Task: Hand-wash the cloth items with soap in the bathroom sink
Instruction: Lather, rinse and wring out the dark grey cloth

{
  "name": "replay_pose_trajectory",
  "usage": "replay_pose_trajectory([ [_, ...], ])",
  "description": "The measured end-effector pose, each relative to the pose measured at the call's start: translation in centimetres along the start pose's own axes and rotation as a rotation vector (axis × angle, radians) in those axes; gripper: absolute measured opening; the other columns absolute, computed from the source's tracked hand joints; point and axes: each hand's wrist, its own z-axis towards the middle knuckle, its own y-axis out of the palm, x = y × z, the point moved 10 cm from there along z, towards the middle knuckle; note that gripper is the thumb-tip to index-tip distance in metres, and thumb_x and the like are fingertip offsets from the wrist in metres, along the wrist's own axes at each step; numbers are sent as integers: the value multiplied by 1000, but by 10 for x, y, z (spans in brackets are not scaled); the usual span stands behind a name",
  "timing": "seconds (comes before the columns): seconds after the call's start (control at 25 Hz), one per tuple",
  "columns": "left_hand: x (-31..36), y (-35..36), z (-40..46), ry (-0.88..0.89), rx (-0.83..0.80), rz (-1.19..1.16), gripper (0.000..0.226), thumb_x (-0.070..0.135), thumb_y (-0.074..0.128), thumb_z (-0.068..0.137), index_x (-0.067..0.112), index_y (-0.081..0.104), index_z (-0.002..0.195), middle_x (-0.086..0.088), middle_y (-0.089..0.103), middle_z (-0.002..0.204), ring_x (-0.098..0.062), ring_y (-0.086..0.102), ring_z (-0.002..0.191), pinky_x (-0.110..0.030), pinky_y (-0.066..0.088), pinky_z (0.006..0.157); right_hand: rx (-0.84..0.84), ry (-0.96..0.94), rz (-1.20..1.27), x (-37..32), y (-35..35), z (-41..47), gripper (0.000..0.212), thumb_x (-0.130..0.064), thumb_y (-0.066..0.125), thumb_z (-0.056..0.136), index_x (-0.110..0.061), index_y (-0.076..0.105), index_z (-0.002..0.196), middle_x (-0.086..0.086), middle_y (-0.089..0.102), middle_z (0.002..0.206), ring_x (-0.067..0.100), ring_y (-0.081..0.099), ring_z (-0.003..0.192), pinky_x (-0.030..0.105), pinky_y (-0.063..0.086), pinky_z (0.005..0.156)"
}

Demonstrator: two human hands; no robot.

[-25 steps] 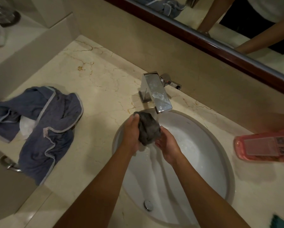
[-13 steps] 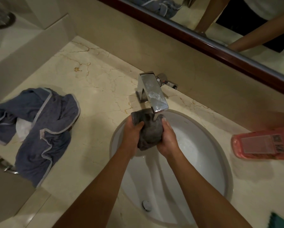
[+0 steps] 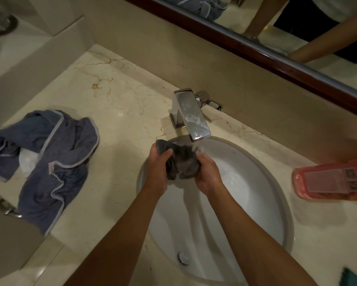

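Note:
A bunched dark grey cloth (image 3: 183, 164) is held over the white oval sink (image 3: 262, 213), just below the chrome faucet (image 3: 191, 115). My left hand (image 3: 156, 172) grips its left side, thumb curled over the top. My right hand (image 3: 207, 174) grips its right side. Water runs from the spout onto the cloth and my right fingers. A blue garment with pale trim (image 3: 51, 162) lies crumpled on the marble counter (image 3: 119, 112) to the left. A pink soap bottle (image 3: 332, 180) lies on its side at the right.
The sink drain (image 3: 183, 257) sits at the near end of the bowl. A dark-framed mirror (image 3: 276, 56) runs along the back wall. A teal item (image 3: 353, 278) shows at the lower right corner. A metal handle (image 3: 10, 210) sticks out below the counter's left edge.
Both hands have closed round the cloth and brought it under the running spout; the right hand went from an open palm beneath it to a grip.

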Motion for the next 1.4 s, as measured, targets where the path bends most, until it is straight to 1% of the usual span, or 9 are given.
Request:
replay_pose_trajectory([
  [0.2,-1,-4,0,16,40,51,37,1,56,97,10,53,133,-15,65,128,-30,62,121,-47,51,104,39,1,-166,-4,11,1,19,-25,52,105,-16,65,114,7,72,98,22,74,75,27,56,53],
  [0.36,-7,0,-2,26,34,106,35,5,55,99,10,52,133,-17,63,128,-32,62,121,-52,52,104,138,32,-112,-2,13,-3,27,-37,60,97,-13,71,92,9,73,83,33,69,84,41,59,66],
  [0.48,-11,3,-5,22,46,141,41,7,57,99,11,49,139,-14,62,130,-29,62,120,-45,54,101,85,23,-84,3,14,-6,37,-49,53,100,-16,68,101,11,73,95,28,70,91,40,59,72],
  [0.64,-17,7,-3,20,2,151,46,10,61,98,21,50,141,-4,65,131,-20,63,121,-41,55,100,-54,-18,46,7,17,-7,23,-23,53,103,-15,65,121,8,75,110,29,67,110,41,59,84],
  [0.76,-24,9,0,1,-27,166,54,9,63,97,22,47,146,-3,61,139,-19,59,127,-46,51,106,-64,-73,106,-4,17,-6,22,-11,54,102,-12,66,121,9,76,110,28,71,107,44,58,92],
  [0.92,-26,13,3,14,-31,180,58,10,67,94,22,46,147,-3,60,141,-21,58,129,-49,52,105,99,-132,-69,-22,-4,-8,18,-23,54,103,-18,70,112,6,76,101,24,73,96,37,61,77],
  [1.08,-24,26,3,-31,-48,147,38,18,54,103,22,55,140,-5,67,130,-22,65,118,-44,57,96,165,-121,-67,-22,-27,-15,16,-27,51,104,-23,66,102,6,72,99,27,69,93,36,59,69],
  [1.24,-33,39,6,-90,-129,91,35,13,44,105,14,61,136,-12,72,120,-25,69,107,-33,57,78,1,-145,105,-24,-28,-21,20,-16,56,100,-21,62,118,10,73,114,25,71,100,42,58,87],
  [1.4,-38,41,5,-149,-121,61,31,18,41,107,13,64,128,-10,74,113,-26,69,106,-37,55,83,-24,-151,-17,-23,-23,-21,33,-2,61,95,-24,61,120,-1,76,104,20,74,95,38,62,80],
])
